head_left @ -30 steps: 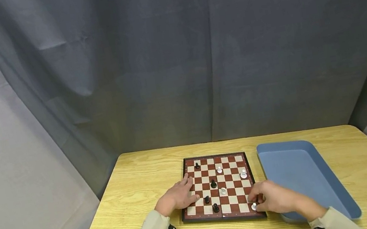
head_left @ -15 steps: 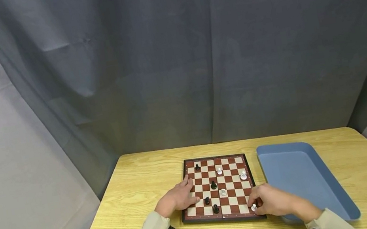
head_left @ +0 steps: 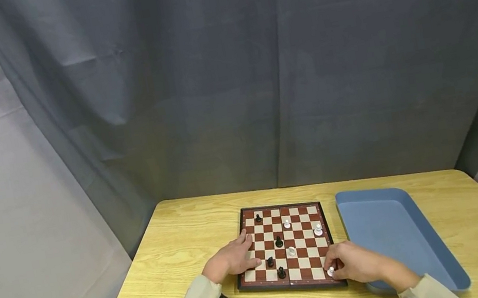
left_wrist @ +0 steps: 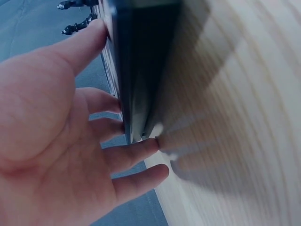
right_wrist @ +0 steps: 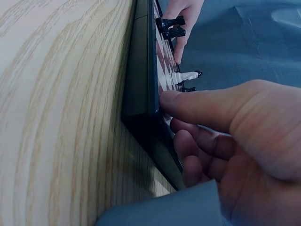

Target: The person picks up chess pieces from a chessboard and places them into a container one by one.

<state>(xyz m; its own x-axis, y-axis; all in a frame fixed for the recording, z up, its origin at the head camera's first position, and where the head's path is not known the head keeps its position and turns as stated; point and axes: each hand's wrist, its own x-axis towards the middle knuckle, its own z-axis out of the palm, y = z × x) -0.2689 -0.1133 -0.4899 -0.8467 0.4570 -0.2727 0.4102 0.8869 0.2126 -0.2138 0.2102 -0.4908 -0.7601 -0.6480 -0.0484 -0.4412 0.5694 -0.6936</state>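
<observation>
A folding chessboard lies on the table with several black and white chess pieces standing on it. At its left edge my left hand rests with fingers spread, the thumb and fingertips over the border; the left wrist view has the fingers straight along the board's side. My right hand is at the near right corner, where thumb and fingers pinch a small white chess piece. In the right wrist view the thumb hides that piece. Close to the left thumb stand a black knight and another black piece.
A blue tray stands right of the board, partly under the right forearm. Further white pieces include one near the right edge and a white knight by the centre fold. A grey curtain hangs behind the wooden table.
The head view has shifted slightly. My right hand stays at the corner piece, its fingers settling a little closer around it. The left hand and the other pieces stay put.
</observation>
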